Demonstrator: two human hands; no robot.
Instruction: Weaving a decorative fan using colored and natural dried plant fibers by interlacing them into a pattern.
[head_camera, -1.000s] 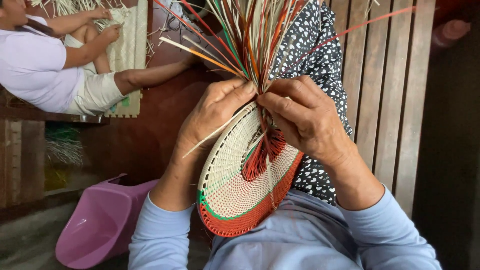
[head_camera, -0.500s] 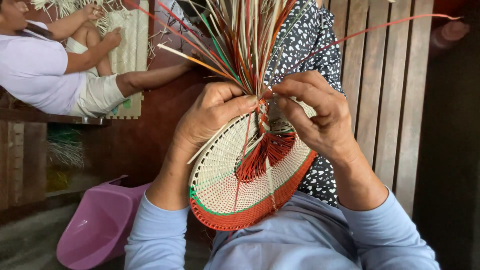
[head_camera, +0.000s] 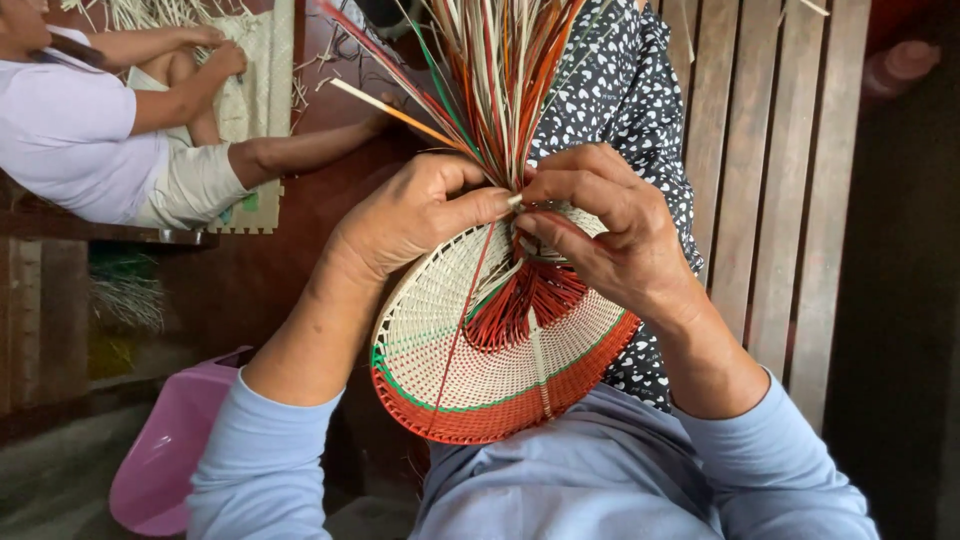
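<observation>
Head view: left hand (head_camera: 415, 215) and right hand (head_camera: 600, 225), grips pinched on strands (head_camera: 500, 90) (above woven disc (head_camera: 480, 350)).

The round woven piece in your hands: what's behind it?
Behind the round woven piece shows dotted dark fabric over slatted wood. Both the left hand and the right hand pinch its loose strips. Its back face is hidden.

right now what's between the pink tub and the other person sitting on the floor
In the head view, between the pink tub and the seated person lie a dark wooden ledge and a bundle of loose pale straw beneath it.
</observation>
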